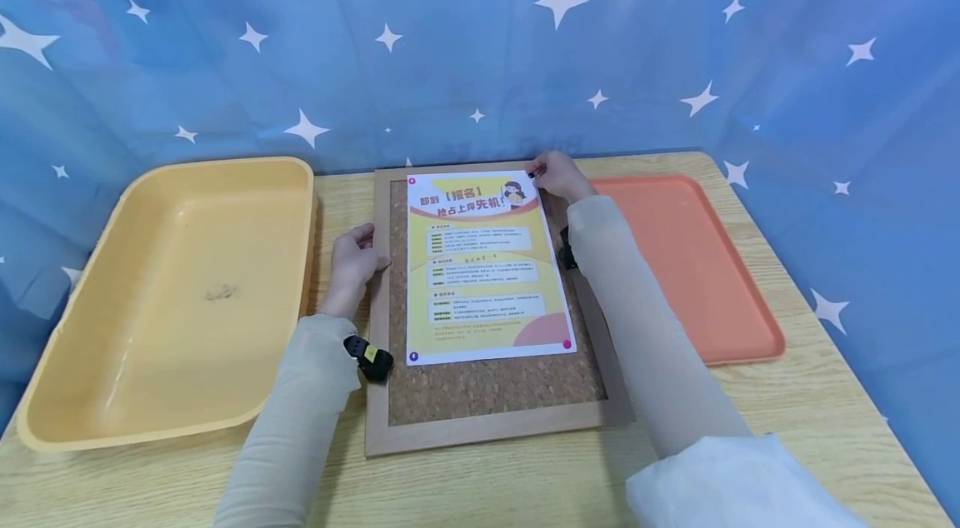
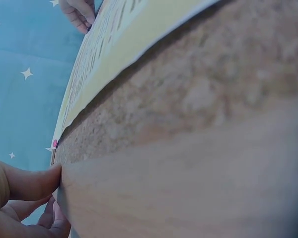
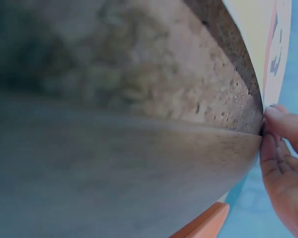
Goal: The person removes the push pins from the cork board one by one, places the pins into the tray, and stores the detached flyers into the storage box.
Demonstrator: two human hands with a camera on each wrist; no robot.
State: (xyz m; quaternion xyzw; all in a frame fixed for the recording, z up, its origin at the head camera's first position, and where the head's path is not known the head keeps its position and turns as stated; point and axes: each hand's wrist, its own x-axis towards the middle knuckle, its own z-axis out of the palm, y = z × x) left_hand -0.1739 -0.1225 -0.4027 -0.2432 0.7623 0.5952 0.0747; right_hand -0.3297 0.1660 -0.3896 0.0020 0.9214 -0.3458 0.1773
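Note:
A cork board (image 1: pixel 495 391) with a wooden frame lies on the table, and a yellow printed poster (image 1: pixel 480 278) lies over its cork. Round pushpins sit at the poster's corners: a red one (image 1: pixel 412 181) at top left, a purple one (image 1: pixel 413 356) at bottom left, a magenta one (image 1: pixel 567 344) at bottom right. At the top right corner my right hand (image 1: pixel 561 176) pinches a small dark pushpin (image 1: pixel 532 174) between thumb and finger. My left hand (image 1: pixel 354 263) grips the left side of the frame, thumb against its edge (image 2: pixel 59 179) and fingers curled below.
To the left stands a deep yellow plastic tub (image 1: pixel 180 428). A flat orange tray (image 1: pixel 697 278) lies at the right, partly behind my right forearm. A blue curtain (image 1: pixel 480 53) with white stars hangs along the back of the wooden table (image 1: pixel 832 445).

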